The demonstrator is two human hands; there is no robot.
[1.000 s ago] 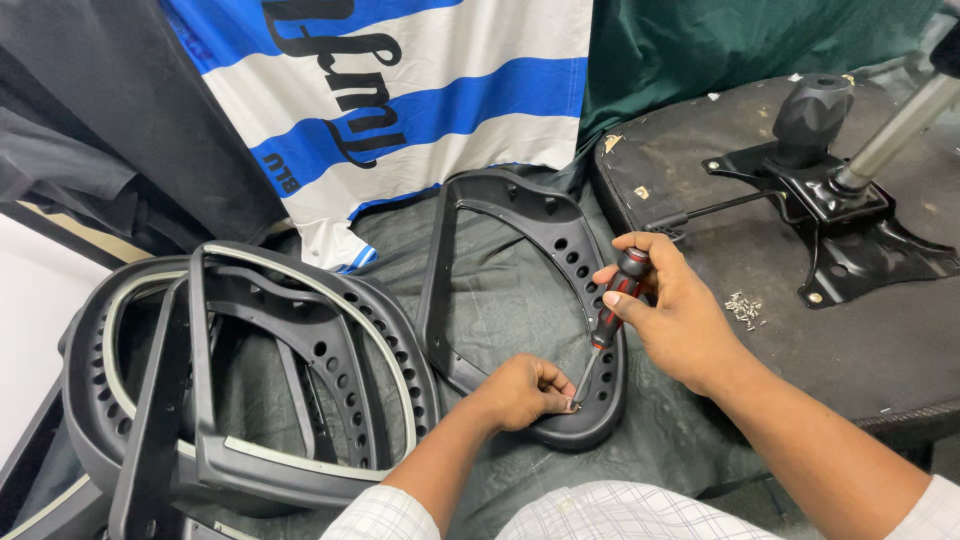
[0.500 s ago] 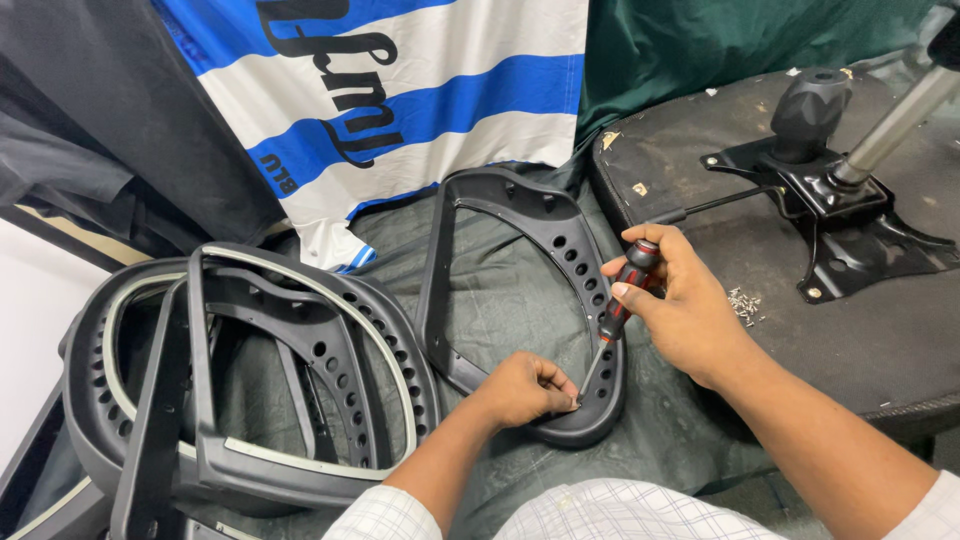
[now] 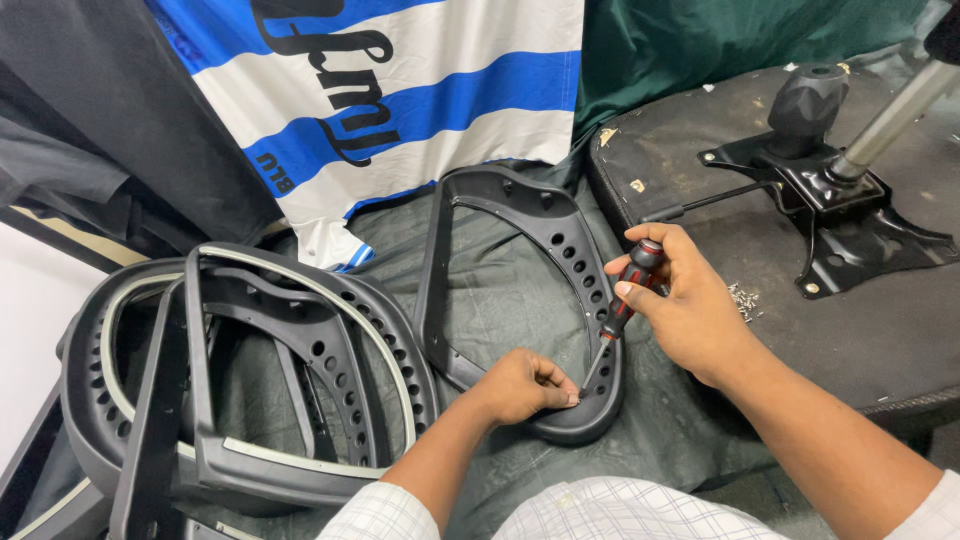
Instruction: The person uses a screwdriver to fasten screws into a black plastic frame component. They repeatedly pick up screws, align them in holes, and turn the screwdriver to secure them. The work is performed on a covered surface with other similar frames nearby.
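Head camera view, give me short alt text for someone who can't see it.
A right hand holds a red and black screwdriver with its tip at the lower end of a curved black plastic frame, while the left hand pinches beside the tip. A larger black chair frame lies to the left on dark cloth.

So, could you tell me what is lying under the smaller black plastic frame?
The smaller black plastic frame lies on dark green cloth, visible through its opening. Left hand covers its lower edge by the screwdriver tip; below the cloth is hidden.
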